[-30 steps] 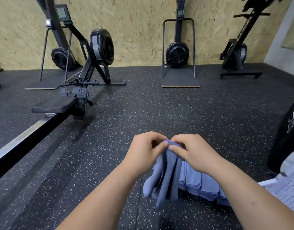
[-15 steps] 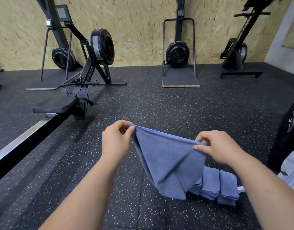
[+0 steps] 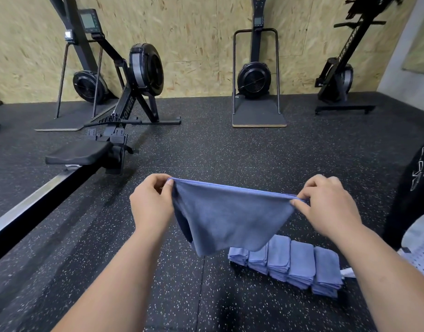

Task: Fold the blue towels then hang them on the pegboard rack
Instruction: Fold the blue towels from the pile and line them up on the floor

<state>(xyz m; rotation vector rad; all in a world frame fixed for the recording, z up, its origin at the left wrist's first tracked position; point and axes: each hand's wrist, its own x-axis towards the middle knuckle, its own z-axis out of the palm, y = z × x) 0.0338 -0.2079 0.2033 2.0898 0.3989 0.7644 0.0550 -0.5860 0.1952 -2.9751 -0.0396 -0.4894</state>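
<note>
A blue towel (image 3: pixel 230 219) hangs spread in the air above the dark rubber floor. My left hand (image 3: pixel 151 202) pinches its top left corner and my right hand (image 3: pixel 326 207) pinches its top right corner, so the top edge is stretched taut between them. Below and to the right, a row of several folded blue towels (image 3: pixel 292 267) lies on the floor, partly hidden behind the hanging towel. A white perforated pegboard piece (image 3: pixel 419 257) shows at the right edge.
A rowing machine with its seat (image 3: pixel 79 154) and long rail (image 3: pixel 26 207) runs along the left. Other fan machines (image 3: pixel 254 77) stand against the wooden back wall. A black object (image 3: pixel 417 188) stands at the right edge.
My hands have moved apart from a close grip, pulling the bunched towel open until its top edge is stretched wide. The folded towels on the floor are now more visible.
</note>
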